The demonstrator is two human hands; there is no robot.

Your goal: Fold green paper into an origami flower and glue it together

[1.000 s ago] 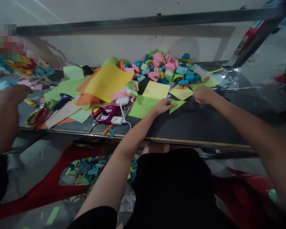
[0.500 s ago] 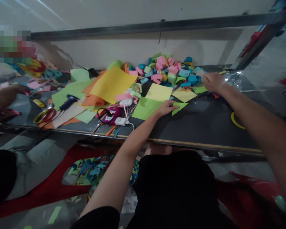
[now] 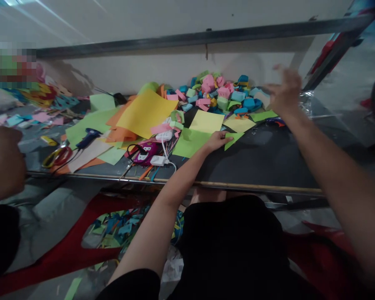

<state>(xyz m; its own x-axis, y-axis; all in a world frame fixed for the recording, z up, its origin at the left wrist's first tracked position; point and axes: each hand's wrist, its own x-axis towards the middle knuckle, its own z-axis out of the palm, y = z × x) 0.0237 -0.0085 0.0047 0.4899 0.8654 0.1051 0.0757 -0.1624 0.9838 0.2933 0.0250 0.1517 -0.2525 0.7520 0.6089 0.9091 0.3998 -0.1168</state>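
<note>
My left hand (image 3: 218, 141) pinches a small green paper piece (image 3: 233, 141) over the dark table, beside a larger green sheet (image 3: 191, 141). My right hand (image 3: 284, 89) is raised above the table's right part, its fingers apart and blurred, with nothing seen in it. Below it lies a blue and orange tool (image 3: 275, 121), partly hidden by the wrist, near a green strip (image 3: 264, 116). Two pale yellow sheets (image 3: 207, 121) lie behind my left hand. A heap of small folded foam pieces (image 3: 223, 93) in pink, blue and green rests against the wall.
A purple power strip (image 3: 146, 153) with white plugs stands near the front edge. Further left are yellow and orange sheets (image 3: 148, 112), a glue gun (image 3: 89, 137) and red-yellow scissors (image 3: 60, 156). Another person's arm (image 3: 3, 162) is at the far left. A metal bar (image 3: 190, 40) spans the wall.
My right hand has lifted from beside the heap and its fingers have spread. My left hand keeps hold of the green piece. The other person's arm has pulled back toward the front.
</note>
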